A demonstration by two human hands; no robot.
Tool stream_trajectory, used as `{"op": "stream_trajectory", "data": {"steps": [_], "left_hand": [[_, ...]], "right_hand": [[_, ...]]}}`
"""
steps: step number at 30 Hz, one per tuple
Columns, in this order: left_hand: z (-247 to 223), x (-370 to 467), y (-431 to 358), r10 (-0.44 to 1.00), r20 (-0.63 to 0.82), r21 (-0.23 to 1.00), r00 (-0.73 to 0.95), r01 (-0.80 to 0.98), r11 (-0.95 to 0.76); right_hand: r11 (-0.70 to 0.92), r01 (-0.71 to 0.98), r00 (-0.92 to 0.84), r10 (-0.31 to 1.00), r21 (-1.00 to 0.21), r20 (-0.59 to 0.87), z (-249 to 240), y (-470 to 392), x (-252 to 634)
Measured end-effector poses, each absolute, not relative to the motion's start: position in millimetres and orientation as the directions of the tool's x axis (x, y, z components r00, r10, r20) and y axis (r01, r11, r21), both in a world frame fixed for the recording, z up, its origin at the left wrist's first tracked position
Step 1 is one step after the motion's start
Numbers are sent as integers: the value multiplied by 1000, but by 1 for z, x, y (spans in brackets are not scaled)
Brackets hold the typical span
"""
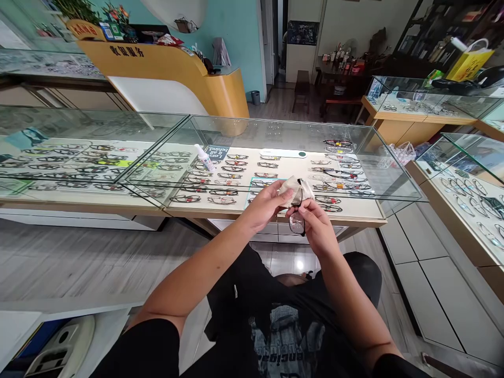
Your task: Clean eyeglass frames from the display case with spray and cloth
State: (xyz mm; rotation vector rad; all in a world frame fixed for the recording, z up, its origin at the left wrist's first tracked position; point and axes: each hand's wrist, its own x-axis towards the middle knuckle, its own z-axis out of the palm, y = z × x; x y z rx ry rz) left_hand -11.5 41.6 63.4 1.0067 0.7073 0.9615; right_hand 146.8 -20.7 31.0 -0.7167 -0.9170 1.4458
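My left hand (268,205) is closed on a cream-coloured cloth (290,185), which is bunched around the upper part of a pair of eyeglasses (296,224). With pinched fingers my right hand (316,224) grips the dark frame of these glasses, and one lens hangs below the fingers. Both hands are close together above the front edge of a glass display case (275,126). Part of the glasses is hidden by the cloth and fingers. On the glass, left of my hands, stands a small white spray bottle (203,157).
Rows of eyeglasses (222,200) lie inside the case. Another glass case (464,194) stands close on the right, over white drawers. Behind is a curved yellow counter (157,63). A stool (302,86) and a dark table (338,71) stand farther back.
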Motion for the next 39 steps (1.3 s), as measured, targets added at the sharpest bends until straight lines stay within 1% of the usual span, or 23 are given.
{"op": "stream_trajectory", "data": {"steps": [4, 7, 10, 15, 22, 24, 28, 31, 33, 36, 39], "left_hand": [[65, -15, 41, 899, -55, 913, 435, -341, 221], [65, -13, 42, 917, -65, 895, 395, -383, 228], [64, -10, 42, 925, -65, 919, 376, -338, 201], [65, -8, 41, 889, -71, 945, 453, -254, 205], [68, -11, 38, 828, -59, 947, 558, -231, 223], [65, -7, 36, 849, -47, 949, 526, -243, 203], [57, 4, 32, 914, -16, 953, 406, -270, 137], [55, 6, 34, 922, -5, 959, 388, -258, 113], [57, 3, 36, 904, 3, 959, 427, -258, 118], [62, -5, 37, 838, 22, 951, 546, -269, 150], [67, -6, 34, 828, 31, 950, 560, -274, 150]], "right_hand": [[26, -488, -72, 995, -873, 70, 28, -20, 148], [15, -484, -89, 994, -875, 66, 28, -21, 150], [16, -472, -109, 991, -882, 76, 29, -22, 151], [8, -433, -109, 992, -901, 61, 27, -22, 156], [37, -388, -118, 989, -921, 89, 23, -19, 160], [41, -398, -114, 989, -917, 93, 20, -17, 159], [32, -402, -63, 996, -915, 63, 15, -17, 153], [27, -376, -57, 997, -926, 52, 15, -20, 151], [32, -374, -63, 996, -927, 60, 18, -23, 153], [26, -411, -61, 997, -911, 56, 25, -24, 160], [20, -411, -78, 995, -911, 57, 29, -23, 163]]}}
